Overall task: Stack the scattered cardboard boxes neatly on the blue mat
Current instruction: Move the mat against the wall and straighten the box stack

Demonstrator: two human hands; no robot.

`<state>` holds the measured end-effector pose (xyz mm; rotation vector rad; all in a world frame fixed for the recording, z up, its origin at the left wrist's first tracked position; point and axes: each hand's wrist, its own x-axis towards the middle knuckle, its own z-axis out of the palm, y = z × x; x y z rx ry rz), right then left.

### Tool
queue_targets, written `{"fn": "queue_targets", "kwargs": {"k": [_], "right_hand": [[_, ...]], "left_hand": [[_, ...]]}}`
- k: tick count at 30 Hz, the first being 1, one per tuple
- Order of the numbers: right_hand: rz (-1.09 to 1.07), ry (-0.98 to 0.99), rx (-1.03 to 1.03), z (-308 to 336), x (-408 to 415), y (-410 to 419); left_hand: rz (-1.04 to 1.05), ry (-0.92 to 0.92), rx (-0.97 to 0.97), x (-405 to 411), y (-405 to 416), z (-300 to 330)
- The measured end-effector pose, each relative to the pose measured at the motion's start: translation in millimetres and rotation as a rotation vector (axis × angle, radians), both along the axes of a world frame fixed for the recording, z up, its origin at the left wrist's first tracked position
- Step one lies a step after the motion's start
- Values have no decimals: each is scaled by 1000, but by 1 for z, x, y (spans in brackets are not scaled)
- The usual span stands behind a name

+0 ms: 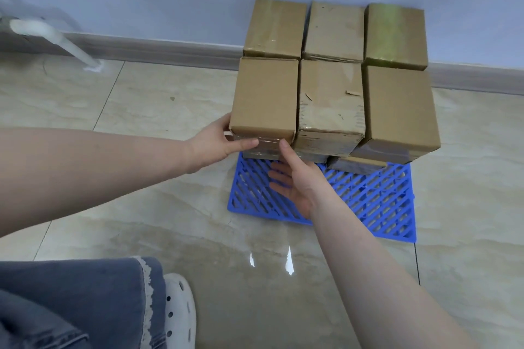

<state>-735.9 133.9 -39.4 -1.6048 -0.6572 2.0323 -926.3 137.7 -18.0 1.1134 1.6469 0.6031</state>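
Observation:
Several brown cardboard boxes stand stacked in two rows on the far part of the blue slatted mat [377, 201], against the wall. The front-left top box [265, 95] is at my hands. My left hand [218, 142] lies against its left side, thumb straight along the taped front face. My right hand [295, 181] is open, palm turned left, its thumb tip touching the lower front corner of that box. The middle box [330, 99] and the right box [399, 106] stand beside it. Lower boxes are mostly hidden.
The wall and grey skirting board [170, 51] run behind the stack. A white pipe [56, 39] goes into the floor at the left. My jeans leg and white clog [178, 312] are at the bottom left on the glossy tiled floor.

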Motion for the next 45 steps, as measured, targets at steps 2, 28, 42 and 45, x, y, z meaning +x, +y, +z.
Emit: {"fn": "queue_targets", "kwargs": {"k": [2, 28, 42, 45], "right_hand": [[-13, -41, 39, 4, -2, -1], [493, -383, 775, 173, 118, 116], [38, -680, 474, 84, 138, 191], [25, -641, 500, 79, 135, 189]], "left_hand": [[25, 16, 33, 3, 0, 0], [261, 14, -40, -24, 104, 61], [399, -124, 87, 20, 148, 37], [422, -163, 116, 19, 148, 31]]}}
